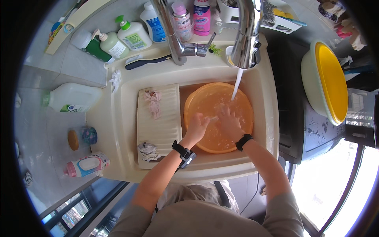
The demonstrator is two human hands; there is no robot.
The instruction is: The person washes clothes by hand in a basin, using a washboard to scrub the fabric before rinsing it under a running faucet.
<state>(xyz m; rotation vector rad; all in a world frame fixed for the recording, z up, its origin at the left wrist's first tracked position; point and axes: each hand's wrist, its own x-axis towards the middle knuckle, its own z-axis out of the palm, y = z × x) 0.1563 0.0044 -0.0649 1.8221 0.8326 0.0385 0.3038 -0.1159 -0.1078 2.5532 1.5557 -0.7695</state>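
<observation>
An orange plastic basin (192, 102) holding water stands in the right half of the cream sink (272, 124). My left hand (196, 128) is over the basin's left side, thumb and fingers near each other. A pale, narrow thing (213, 118) shows at its fingertips, too blurred to name. Fingers spread, my right hand (229, 121) is at the water in the middle of the basin; its underside is hidden. Just beyond it, a stream of water (237, 84) falls from the chrome faucet (245, 50). Both wrists wear black bands.
A ribbed washboard (158, 127) fills the sink's left side, bearing a pink cloth (154, 103) and a crumpled white-and-black cloth (148, 151). A scrub brush (148, 61) and several bottles line the back ledge. At right, a yellow-and-white basin (331, 83) rests on a black appliance (291, 118).
</observation>
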